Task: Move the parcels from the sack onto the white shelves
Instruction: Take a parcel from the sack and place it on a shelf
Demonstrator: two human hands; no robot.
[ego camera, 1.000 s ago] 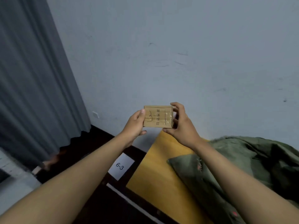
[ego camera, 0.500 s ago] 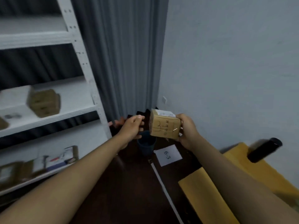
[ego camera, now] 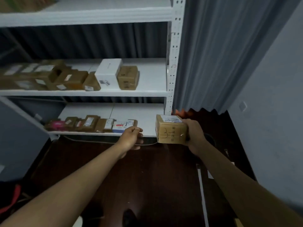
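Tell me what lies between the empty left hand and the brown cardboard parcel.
Head view: only bare white lower shelf separates left hand from parcel.

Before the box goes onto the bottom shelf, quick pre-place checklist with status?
1. Right hand grip on the brown taped cardboard box: ok, fingers wrapped round its right side.
2. Left hand free: ok, loosely curled, holding nothing.
3. Bare spot on the white bottom shelf: ok, open space right of the row of small parcels.
4. Box clear of the white perforated shelf post: ok, apart from it.
5. Box held level: not ok, slightly tilted.
6. Shipping label readable: cannot tell, blurred.
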